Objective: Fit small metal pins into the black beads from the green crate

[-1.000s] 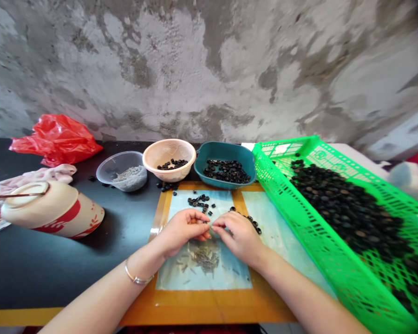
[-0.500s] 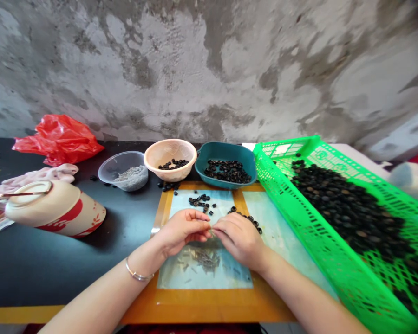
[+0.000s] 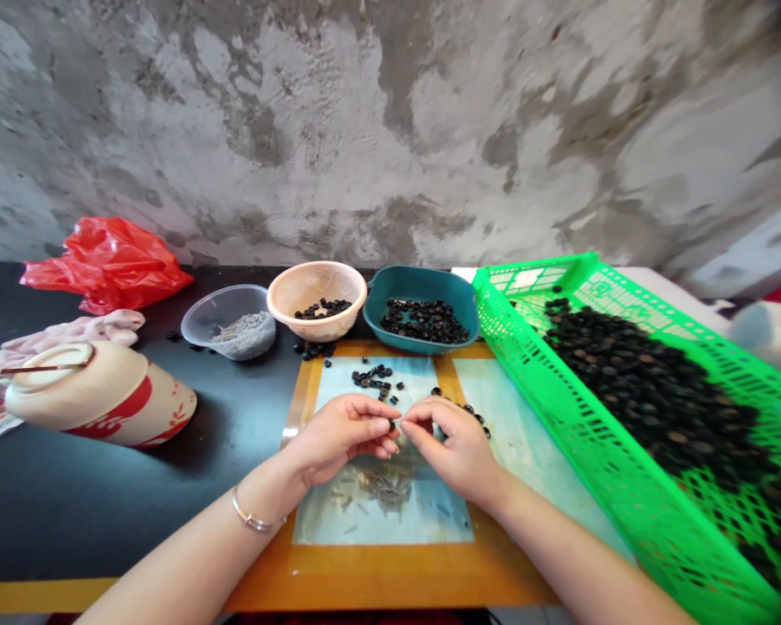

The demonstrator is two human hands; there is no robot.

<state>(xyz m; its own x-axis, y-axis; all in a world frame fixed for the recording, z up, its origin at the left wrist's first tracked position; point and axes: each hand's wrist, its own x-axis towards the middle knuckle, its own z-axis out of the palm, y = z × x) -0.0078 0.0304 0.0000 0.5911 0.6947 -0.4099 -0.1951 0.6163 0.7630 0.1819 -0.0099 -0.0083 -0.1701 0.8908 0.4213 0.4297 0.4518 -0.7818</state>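
My left hand (image 3: 342,436) pinches a small black round piece (image 3: 391,424) between thumb and fingertips, over the pale blue sheet (image 3: 312,521). Close beside it, my right hand (image 3: 454,447) has thumb and forefinger pressed together at the piece; whatever lies between those tips is too small to make out. Below the hands lies a loose heap of short thin metal pins (image 3: 389,490). Beyond my left fingers are scattered black pieces (image 3: 372,378). More black rings (image 3: 472,410) lie behind my right hand, partly hidden by it.
Along the back stand a clear bowl (image 3: 199,317) of pins, a peach bowl (image 3: 317,325) and a teal basin (image 3: 423,345) with black pieces. A green basket (image 3: 560,451) heaped with black pieces fills the right. At left are a tumbler (image 3: 123,395), pink gloves (image 3: 97,328) and a red bag (image 3: 108,260).
My right hand's fingers have drawn slightly back and lifted from the left fingertips. The black piece in my left hand now shows. The view has shifted very slightly.
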